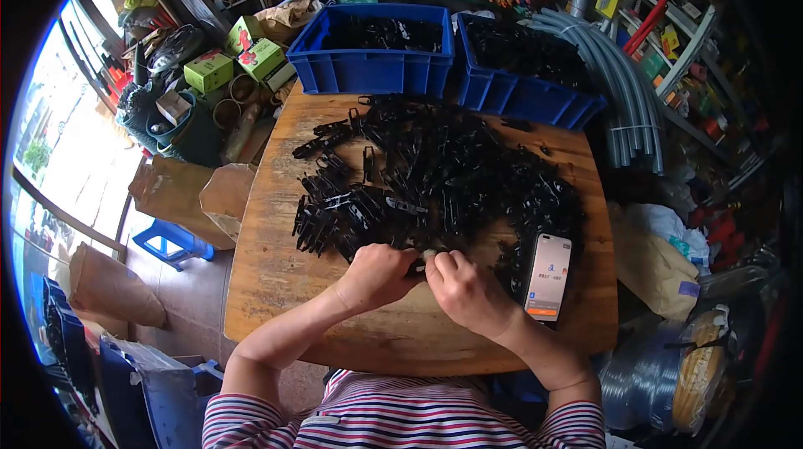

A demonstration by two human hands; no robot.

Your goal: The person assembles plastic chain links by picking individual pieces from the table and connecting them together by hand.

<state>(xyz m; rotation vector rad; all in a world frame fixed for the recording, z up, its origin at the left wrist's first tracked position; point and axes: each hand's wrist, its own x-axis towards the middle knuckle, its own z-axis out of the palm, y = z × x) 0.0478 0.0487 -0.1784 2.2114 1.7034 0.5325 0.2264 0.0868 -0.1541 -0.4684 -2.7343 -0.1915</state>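
Note:
A large heap of black plastic clip-like parts [435, 156] covers the middle of the wooden table [276, 298]. At the near edge of the heap, my left hand [381, 275] is closed on a small black plastic part [416, 267], mostly covered by the fingers. My right hand [465, 288] meets it from the right, its fingers curled and pinched close to the same part. Whatever lies within the right fingers is hidden. Both hands are just above the tabletop.
Two blue crates [368, 73] [531, 100] with black parts stand at the table's far edge. A lit phone [548, 278] lies right of my right hand. Grey pipes [623, 106] and a wire spool [698, 365] are on the right; a blue stool [171, 242] is on the left.

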